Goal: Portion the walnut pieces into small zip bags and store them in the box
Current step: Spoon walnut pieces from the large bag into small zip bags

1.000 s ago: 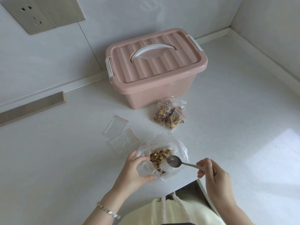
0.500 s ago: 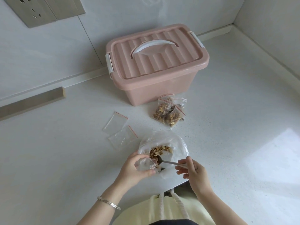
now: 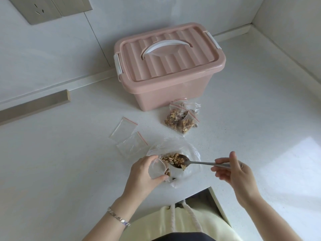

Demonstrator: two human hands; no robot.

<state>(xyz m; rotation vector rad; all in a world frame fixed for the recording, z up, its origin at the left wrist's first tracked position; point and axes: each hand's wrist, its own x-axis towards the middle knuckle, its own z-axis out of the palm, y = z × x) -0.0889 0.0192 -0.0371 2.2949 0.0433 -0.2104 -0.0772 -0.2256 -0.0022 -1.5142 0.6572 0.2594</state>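
Note:
My left hand [image 3: 142, 174] grips a small clear zip bag [image 3: 159, 168], held open over the large clear bag [image 3: 191, 153] of walnut pieces [image 3: 172, 159]. My right hand [image 3: 232, 173] pinches the handle of a metal spoon [image 3: 196, 162]; its bowl carries walnut pieces just right of the small bag's mouth. Filled zip bags [image 3: 181, 119] lie in a heap in front of the pink box [image 3: 166, 66], whose lid is closed. Two empty zip bags [image 3: 128, 136] lie flat to the left.
The white counter [image 3: 260, 110] ends at a near edge just below the large bag. Walls close off the back and the right side. A wall socket [image 3: 40, 9] is at the top left, and a beige strip [image 3: 34, 105] lies along the left wall.
The spoon dipped into the walnut bag and has come up loaded. My right hand has drawn back to the right. My left hand still holds the small bag open.

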